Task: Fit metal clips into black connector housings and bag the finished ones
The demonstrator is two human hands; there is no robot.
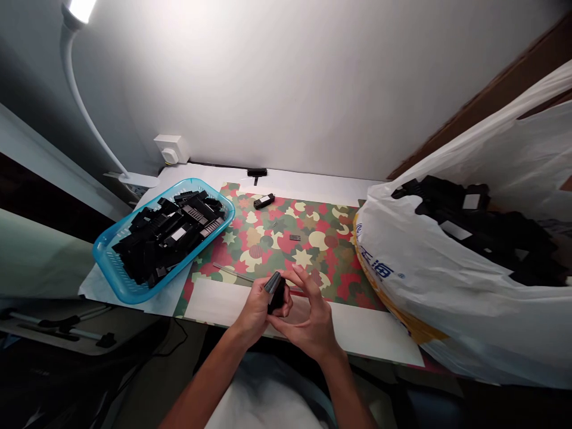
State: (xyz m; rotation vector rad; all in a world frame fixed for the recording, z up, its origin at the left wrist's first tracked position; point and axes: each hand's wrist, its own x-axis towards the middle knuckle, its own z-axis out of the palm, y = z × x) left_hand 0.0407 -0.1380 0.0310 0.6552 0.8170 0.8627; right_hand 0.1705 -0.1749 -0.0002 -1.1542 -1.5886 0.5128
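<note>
Taking twelve o'clock as toward the wall [290, 89], I have a tilted black piece [276, 301] over the near edge of the desk [308, 186], its shiny grey face showing at the top. My left hand [254, 313] comes in from seven, its grip closed round the piece, thumb on one side and fingers wrapping the other. My right hand [315, 328] comes in from five; that grip curves in a wide arc about the same piece, thumb low and forefinger high, and I cannot tell whether it takes any of the hold.

Under my hands, a white strip [379, 333] follows the near edge. Beyond it a patterned sheet [250, 232] gives me room from eleven to one. On it, a thin clear rod [235, 273] points toward ten, a small dark plate [295, 238] lies near one, and a labelled black part [264, 201] sits farther out, almost at twelve. Past the sheet's far edge, another black part [256, 173] lies near the wall.

At ten, a blue basket [111, 277] heaped with black parts bounds my reach, close to the desk's side edge. Toward three, a bulging white bag [424, 286] overlaps the sheet and hides the desk's right end, a gap separating it from my right hand.
</note>
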